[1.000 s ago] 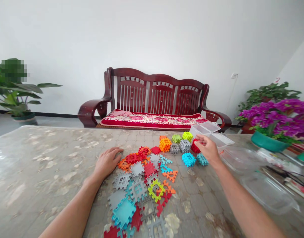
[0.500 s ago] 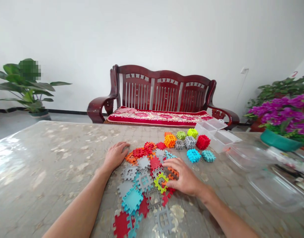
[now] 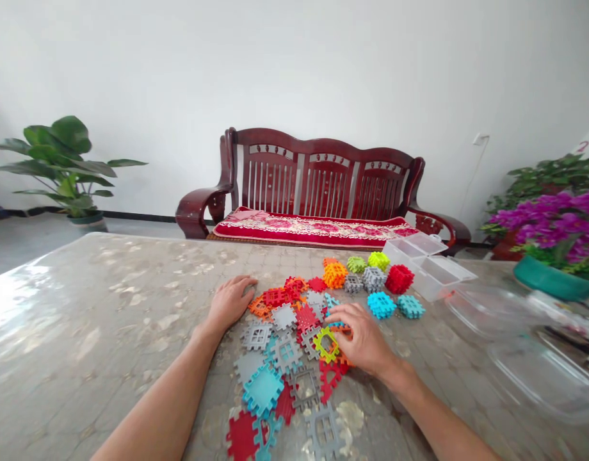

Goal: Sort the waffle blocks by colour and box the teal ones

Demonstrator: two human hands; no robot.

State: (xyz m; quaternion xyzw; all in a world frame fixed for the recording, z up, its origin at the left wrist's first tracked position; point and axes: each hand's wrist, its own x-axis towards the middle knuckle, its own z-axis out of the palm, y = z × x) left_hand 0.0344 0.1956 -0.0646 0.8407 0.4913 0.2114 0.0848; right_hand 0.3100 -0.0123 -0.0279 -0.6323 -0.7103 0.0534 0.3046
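Observation:
A heap of flat interlocking plastic tiles in grey, red, blue, orange and lime lies on the marbled table. My left hand rests flat and open at the heap's far left edge, beside an orange tile. My right hand lies on the heap's right side, fingers curled over orange tiles and touching a lime frame tile. Behind the heap stand several built cubes: orange, green, lime, grey, red and two blue ones.
A clear compartment box stands open at the back right, with clear plastic lids nearer me. Purple flowers in a teal pot sit at the right edge. A dark wooden bench and a leafy plant stand beyond the table.
My right hand left the red cube standing at the back and came down onto the right side of the tile heap, then slid a little toward the lime tile. My left hand stayed put.

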